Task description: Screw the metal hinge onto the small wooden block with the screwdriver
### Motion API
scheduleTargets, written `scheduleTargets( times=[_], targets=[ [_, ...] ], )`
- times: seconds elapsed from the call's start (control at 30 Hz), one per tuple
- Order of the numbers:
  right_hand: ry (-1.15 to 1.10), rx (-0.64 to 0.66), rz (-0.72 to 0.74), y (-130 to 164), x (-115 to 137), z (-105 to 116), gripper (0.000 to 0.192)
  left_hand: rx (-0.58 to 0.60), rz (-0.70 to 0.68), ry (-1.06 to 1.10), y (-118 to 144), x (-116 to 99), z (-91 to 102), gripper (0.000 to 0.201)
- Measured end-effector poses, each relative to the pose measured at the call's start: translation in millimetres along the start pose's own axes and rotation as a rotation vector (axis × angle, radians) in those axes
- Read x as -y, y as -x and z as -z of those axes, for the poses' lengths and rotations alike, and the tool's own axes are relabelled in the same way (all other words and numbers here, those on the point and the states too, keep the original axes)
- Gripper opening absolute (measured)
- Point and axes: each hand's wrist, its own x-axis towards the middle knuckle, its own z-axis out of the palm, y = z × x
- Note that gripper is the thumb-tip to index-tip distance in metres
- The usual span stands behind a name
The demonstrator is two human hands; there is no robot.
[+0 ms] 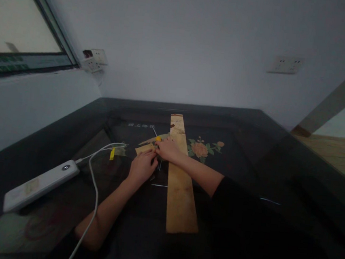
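My left hand [142,166] rests on the dark table [249,153], its fingertips pressing a small tan piece [144,148]. My right hand [167,149] lies just beyond it, fingers closed around a small yellow-tipped tool [158,138] that touches the same piece. A long tan strip [180,179] runs from the far middle of the table toward me, passing under my right forearm. Thin metal pins or wires lie beside the hands; their details are too small to tell.
A white power bank [39,184] lies at the left with a white cable [95,183] curving toward me and a yellow tag [112,154]. Floral decoration [202,148] shows on the tabletop. Wall sockets [94,59] sit near a window at upper left.
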Motion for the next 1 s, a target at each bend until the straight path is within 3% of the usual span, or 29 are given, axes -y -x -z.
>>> scheduleTargets(
  times=[0.2,0.37,0.47,0.63,0.77,0.87,1.0],
  targets=[
    [-0.017,-0.040,-0.002,-8,-6,-1,0.040,0.002,0.051,-0.028,2,-1,-1.1,0.028],
    [-0.092,-0.112,0.008,17,-20,14,0.047,-0.035,-0.010,0.035,2,1,-3.2,0.028],
    [-0.157,-0.129,0.027,58,-34,29,0.045,-0.063,-0.049,0.058,1,2,-5.1,0.029],
    [-0.377,-0.138,0.151,166,-65,43,0.026,-0.098,-0.110,0.066,2,2,-8.6,0.031],
    [-0.497,-0.169,0.034,239,-92,33,0.022,-0.115,-0.121,0.048,2,0,-10.0,0.030],
    [-0.504,-0.206,-0.050,267,-105,22,0.023,-0.148,-0.143,0.059,2,-3,-11.1,0.029],
    [-0.554,-0.252,-0.054,273,-107,18,0.024,-0.186,-0.145,0.084,2,-5,-13.5,0.029]
  ],
)
